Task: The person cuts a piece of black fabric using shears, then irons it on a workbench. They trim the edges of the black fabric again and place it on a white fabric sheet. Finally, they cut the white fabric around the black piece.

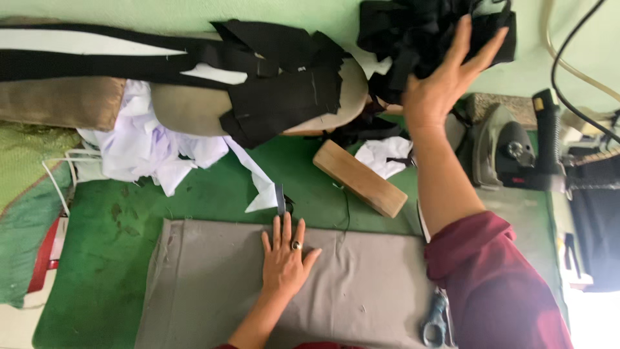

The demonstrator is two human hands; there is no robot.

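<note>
My left hand, with a ring on one finger, lies flat with fingers together on a grey cloth spread over the green table. Its fingertips touch a small dark strip at the cloth's far edge. My right hand reaches up to the back, fingers spread, pressed against a heap of black fabric pieces. Whether it grips any piece is not visible. The right arm wears a maroon sleeve.
A wooden block lies behind the grey cloth. A padded pressing form with black fabric and white cloth stands at the back left. An iron rests at right, with cables above. Scissors lie near my right sleeve.
</note>
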